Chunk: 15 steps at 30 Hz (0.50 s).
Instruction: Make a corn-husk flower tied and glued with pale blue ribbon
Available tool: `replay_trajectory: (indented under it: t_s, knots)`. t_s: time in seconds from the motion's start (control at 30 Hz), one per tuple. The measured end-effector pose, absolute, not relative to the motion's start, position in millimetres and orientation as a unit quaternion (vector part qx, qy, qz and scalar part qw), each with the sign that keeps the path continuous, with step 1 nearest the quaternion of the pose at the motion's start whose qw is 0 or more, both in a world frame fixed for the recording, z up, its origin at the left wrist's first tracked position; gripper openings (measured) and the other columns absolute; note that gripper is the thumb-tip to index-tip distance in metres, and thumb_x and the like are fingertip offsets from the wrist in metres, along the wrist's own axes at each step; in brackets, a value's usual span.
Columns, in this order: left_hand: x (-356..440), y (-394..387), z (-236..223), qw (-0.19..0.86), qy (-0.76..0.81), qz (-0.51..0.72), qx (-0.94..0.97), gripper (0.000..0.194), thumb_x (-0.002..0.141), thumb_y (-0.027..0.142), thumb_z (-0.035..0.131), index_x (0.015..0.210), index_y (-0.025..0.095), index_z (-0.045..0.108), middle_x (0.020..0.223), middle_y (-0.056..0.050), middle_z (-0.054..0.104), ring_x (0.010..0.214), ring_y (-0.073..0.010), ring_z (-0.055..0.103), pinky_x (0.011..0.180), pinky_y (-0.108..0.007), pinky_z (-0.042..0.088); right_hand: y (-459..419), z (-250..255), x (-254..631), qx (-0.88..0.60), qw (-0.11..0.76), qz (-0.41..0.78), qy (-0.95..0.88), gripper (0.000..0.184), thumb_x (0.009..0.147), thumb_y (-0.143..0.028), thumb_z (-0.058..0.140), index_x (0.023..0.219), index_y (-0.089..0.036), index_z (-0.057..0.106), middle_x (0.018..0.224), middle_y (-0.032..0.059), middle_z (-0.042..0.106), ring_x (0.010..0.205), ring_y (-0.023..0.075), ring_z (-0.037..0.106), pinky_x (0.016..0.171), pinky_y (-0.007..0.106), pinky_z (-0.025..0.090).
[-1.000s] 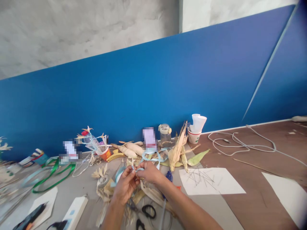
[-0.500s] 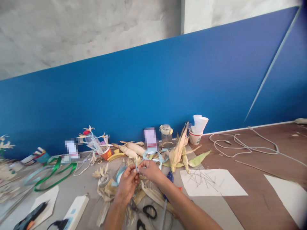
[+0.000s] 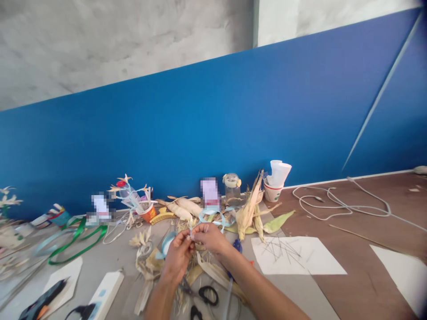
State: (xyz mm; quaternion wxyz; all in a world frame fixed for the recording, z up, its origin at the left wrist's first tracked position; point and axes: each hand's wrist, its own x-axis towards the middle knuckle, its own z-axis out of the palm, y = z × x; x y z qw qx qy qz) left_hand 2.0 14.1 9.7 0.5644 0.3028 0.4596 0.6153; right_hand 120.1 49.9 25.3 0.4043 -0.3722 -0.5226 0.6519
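My left hand [image 3: 178, 255] and my right hand [image 3: 211, 239] meet over the middle of the table, fingertips pinched together. Between them is a narrow bit of light blue ribbon [image 3: 221, 218], whose loop seems to arch up behind my right hand. Pale corn husk tips [image 3: 191, 223] show just above the fingers; whether they are held is unclear. Close by my left hand lies a roll of light blue ribbon [image 3: 168, 243]. Black-handled scissors [image 3: 208, 294] rest below the hands among husk scraps [image 3: 213, 272].
Dried corn husks [image 3: 248, 215] and a clear jar [image 3: 232, 189] stand behind. To the right are thin wires on white paper [image 3: 320, 255] and a white cable [image 3: 353, 209]. Leftward lie green ribbon [image 3: 75, 243], a glue gun [image 3: 43, 300], a power strip [image 3: 106, 293] and a red cup [image 3: 147, 215].
The view has shifted very slightly. Both hands stay pinched together in nearly the same place, with only small finger movement.
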Motion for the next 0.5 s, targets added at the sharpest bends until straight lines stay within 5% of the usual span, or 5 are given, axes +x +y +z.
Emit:
replay_trajectory:
  t_s: [0.33, 0.5]
  knots:
    - [8, 15, 6, 0.558, 0.45, 0.64, 0.279, 0.029, 0.052, 0.033, 0.079, 0.065, 0.017, 0.059, 0.059, 0.003, 0.051, 0.052, -0.0089, 0.041, 0.051, -0.022, 0.035, 48, 23, 116, -0.403, 0.408, 0.598, -0.56, 0.008, 0.066, -0.015, 0.05, 0.06, -0.017, 0.055, 0.052, -0.0041, 0.055, 0.051, 0.0109, 0.051, 0.054, 0.022, 0.038]
    - [8, 14, -1, 0.479, 0.5, 0.617, 0.374, 0.026, 0.065, 0.04, 0.068, 0.067, 0.019, 0.055, 0.059, 0.004, 0.047, 0.052, -0.011, 0.041, 0.051, -0.024, 0.033, 51, 19, 120, -0.415, 0.413, 0.56, -0.586, 0.005, 0.063, -0.016, 0.053, 0.059, -0.017, 0.055, 0.054, -0.0038, 0.054, 0.055, 0.0118, 0.049, 0.056, 0.022, 0.037]
